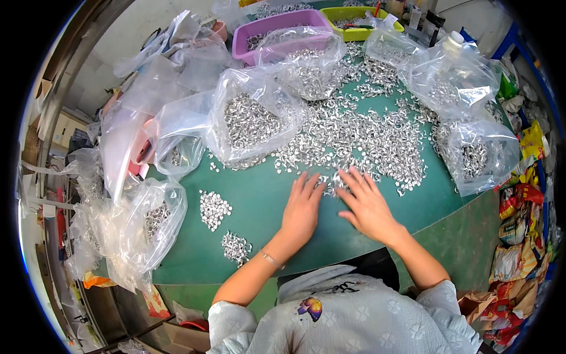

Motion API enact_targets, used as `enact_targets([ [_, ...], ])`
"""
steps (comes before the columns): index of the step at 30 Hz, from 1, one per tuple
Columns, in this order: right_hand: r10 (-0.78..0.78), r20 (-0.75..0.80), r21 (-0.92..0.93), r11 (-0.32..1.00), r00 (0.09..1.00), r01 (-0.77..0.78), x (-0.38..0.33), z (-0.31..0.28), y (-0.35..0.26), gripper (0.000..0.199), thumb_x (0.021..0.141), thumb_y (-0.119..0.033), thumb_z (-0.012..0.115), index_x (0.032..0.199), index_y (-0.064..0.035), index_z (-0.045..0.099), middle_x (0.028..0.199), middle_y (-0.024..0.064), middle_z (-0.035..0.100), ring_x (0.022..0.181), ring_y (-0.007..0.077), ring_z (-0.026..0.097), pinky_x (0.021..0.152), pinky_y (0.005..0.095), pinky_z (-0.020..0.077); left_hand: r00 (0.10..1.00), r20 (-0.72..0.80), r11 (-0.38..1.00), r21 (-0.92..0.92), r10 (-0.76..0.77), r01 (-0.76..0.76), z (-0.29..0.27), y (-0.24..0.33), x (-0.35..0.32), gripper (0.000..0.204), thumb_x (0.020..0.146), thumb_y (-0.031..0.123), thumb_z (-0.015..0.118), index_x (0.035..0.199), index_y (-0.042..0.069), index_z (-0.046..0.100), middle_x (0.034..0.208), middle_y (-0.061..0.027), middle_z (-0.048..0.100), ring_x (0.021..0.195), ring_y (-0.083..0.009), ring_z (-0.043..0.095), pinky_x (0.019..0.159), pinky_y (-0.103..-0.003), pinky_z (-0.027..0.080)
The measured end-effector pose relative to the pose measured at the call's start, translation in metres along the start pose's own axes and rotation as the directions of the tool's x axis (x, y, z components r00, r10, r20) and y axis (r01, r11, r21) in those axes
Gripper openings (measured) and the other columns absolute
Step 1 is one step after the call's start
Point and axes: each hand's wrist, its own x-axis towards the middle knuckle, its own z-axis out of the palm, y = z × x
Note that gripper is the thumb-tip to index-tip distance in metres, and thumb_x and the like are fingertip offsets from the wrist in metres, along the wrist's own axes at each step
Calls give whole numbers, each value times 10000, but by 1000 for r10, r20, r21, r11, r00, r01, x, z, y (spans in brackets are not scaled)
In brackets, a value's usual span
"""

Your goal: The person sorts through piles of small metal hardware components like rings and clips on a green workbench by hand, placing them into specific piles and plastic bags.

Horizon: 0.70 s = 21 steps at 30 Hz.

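Observation:
Small, shiny silver metal pieces, many of them curved like hooks, lie in a wide loose pile on the green tabletop. At the near edge of this pile, my left hand rests with its fingers stretched forward. My right hand is beside it, fingers spread and thumb out. A few pieces lie between my fingertips, slightly blurred. Left of my hands is a small heap of roundish silver pieces. Nearer my left forearm sits another small heap of curved pieces.
Clear plastic bags of metal pieces, such as one at left centre and one at right, surround the pile. A purple basin and a yellow-green tray stand at the back. Colourful packages line the right side.

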Motion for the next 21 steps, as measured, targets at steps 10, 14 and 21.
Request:
enact_targets([
  [10,95,-282,156,986,955,-52,-7,-15,17,284,749,-114,725,1007,-55,622,1060,82,579,1000,260,539,886,413,361,997,10,995,-59,-82,83,-26,22,-5,407,806,107,691,1192,47,575,1267,-141,503,1172,-336,474,954,-440,374],
  [14,53,-312,-82,993,949,-83,4,-13,1,321,746,-199,735,1007,-43,633,1070,57,586,1032,241,525,914,427,356,999,54,997,78,-5,1,-13,23,-6,444,774,145,716,1186,56,575,1289,-132,488,1217,-335,431,986,-456,343],
  [21,-12,-491,-59,998,871,-20,8,-13,21,175,775,-151,712,879,-33,636,916,54,595,876,235,556,798,393,401,1000,25,1000,1,9,-9,-9,8,1,374,786,88,681,1144,33,585,1305,-158,471,1234,-357,418,1029,-528,294],
])
